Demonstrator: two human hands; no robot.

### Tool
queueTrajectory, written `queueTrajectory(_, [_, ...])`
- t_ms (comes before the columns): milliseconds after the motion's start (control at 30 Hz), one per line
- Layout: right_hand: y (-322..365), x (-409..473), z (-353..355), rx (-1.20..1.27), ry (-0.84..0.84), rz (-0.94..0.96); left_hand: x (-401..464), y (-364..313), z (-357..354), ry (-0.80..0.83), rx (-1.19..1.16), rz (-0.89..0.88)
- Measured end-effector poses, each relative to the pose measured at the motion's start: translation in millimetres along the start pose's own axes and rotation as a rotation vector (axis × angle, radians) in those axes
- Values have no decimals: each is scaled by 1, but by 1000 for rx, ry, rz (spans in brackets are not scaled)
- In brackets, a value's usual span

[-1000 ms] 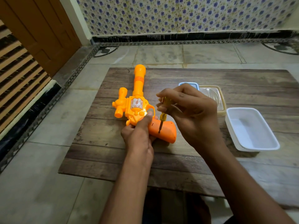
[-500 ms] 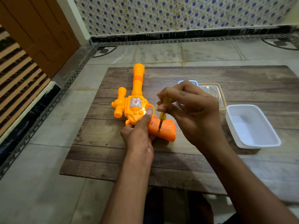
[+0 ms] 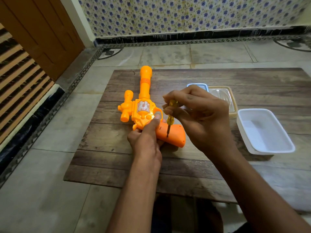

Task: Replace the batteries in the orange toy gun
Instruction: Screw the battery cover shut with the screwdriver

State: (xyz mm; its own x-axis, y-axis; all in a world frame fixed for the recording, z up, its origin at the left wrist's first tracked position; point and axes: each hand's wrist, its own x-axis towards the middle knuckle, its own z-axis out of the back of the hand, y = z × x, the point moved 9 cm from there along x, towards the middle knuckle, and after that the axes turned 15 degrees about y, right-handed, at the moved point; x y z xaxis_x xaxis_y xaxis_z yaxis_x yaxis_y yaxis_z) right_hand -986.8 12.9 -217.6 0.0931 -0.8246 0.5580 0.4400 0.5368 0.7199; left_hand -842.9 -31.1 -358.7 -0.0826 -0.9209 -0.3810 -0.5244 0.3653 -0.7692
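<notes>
The orange toy gun (image 3: 144, 113) lay on its side on a low wooden board (image 3: 107, 158) as a person worked on its grip with both bare hands. The left hand (image 3: 146, 140) clasped the gun where the body meets the grip, its thumb stretched forward to press beside the trigger guard, pinning the toy flat against the wood. The right hand (image 3: 200, 115) pinched a small screwdriver (image 3: 170, 115) with a translucent yellow handle, fingers curled around the top of it, and held it nearly upright with the tip touching the side of the grip. The barrel pointed away from the person toward the far edge of the board, and a stubby scope-like piece sat along the gun's left side. Behind the right hand, partly hidden by it, stood 2 small containers side by side: a blue-rimmed box (image 3: 196, 85) and a clear box with a tan rim (image 3: 234, 105). Just to the right of those, near the board's right edge, sat a white rectangular tray (image 3: 249, 142). The board rested on a pale tiled floor (image 3: 42, 190) edged with a dark patterned border. A brown wooden door (image 3: 38, 31) stood at the far left, and a wall covered in small blue flower tiles (image 3: 185, 12) ran across the back.
</notes>
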Motion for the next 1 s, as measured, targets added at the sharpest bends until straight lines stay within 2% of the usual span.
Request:
queueTrajectory(133, [-1,0,2,7,-41,-10,0,0,-1,-7,1,-1])
queueTrajectory(300, [-2,1,-2,174,99,10,1,0,0,-4,-14,7])
queueTrajectory(400, [0,2,-6,187,157,2,2,1,2,-3,-4,-3])
queueTrajectory(633, [-6,0,0,21,5,-17,4,5,3,-10,-26,10])
queueTrajectory(800, [-5,1,-4,101,85,6,4,5,2,1,-24,11])
queueTrajectory(1000, [-1,0,-1,98,41,9,3,3,3,-5,-9,11])
